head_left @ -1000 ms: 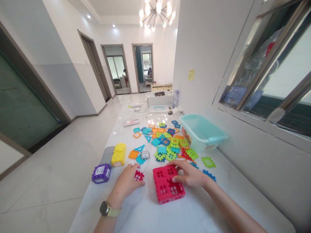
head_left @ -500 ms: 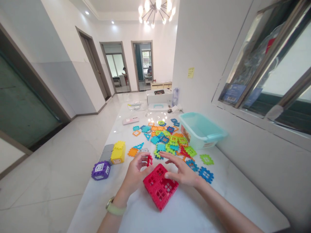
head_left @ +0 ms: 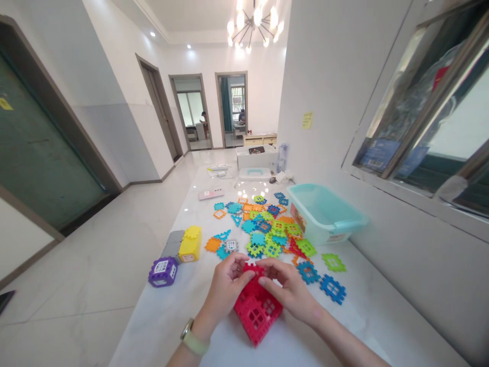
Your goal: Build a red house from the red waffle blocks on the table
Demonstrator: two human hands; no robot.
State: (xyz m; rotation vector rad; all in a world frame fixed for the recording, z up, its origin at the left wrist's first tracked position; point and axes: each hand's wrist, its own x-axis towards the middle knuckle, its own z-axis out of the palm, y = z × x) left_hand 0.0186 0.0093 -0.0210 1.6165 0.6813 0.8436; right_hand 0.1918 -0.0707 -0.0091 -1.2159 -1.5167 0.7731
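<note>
A red interlocking plastic building panel (head_left: 253,270) stands at the far end of a red window-panel structure (head_left: 256,320) on the table. My left hand (head_left: 226,285) is closed on the panel's left side, thumb toward me and fingers behind. From the right, my right hand (head_left: 290,290) pinches the same panel near its other edge, with its thumb over the structure. Both hands hide part of the joint, so whether the panel is locked in I cannot tell. Just beyond my fingers lie loose flat panels, among them a lime one (head_left: 272,248) and a turquoise one (head_left: 258,238).
A yellow block (head_left: 190,245), a grey block (head_left: 173,245) and a purple block (head_left: 163,271) stand at the left edge. Blue panels (head_left: 332,289) lie to the right. An aqua tub (head_left: 324,209) is against the wall. A pink case (head_left: 211,194) lies farther back.
My left hand has brought the small red panel rightward onto the far end of the structure. My right hand has closed in on it. The camera view has shifted slightly.
</note>
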